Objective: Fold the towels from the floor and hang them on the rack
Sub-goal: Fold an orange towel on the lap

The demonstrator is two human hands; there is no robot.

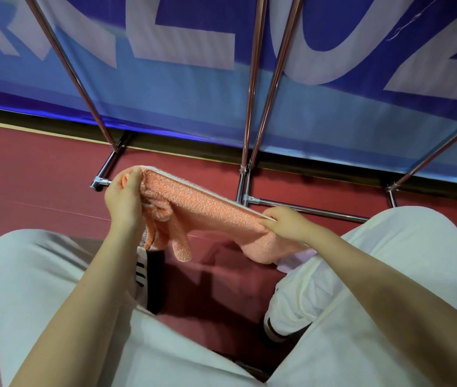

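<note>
An orange towel (202,205) with a white edge is stretched between my two hands above the red floor. My left hand (125,195) grips its left end, where the cloth is bunched and a flap hangs down. My right hand (286,222) pinches the right end, and below it more orange cloth sags toward my knee. The chrome rack (251,113) stands just beyond the towel, its poles rising out of the top of the view and its feet resting on the floor. A pale lilac cloth (291,261) peeks out under the towel's right end.
A blue banner (182,88) with large white letters hangs behind the rack. My knees in white trousers (34,275) fill the lower view, with black-and-white shoes (149,275) on the red floor (40,177) between them. A chrome base bar (305,209) lies close behind my right hand.
</note>
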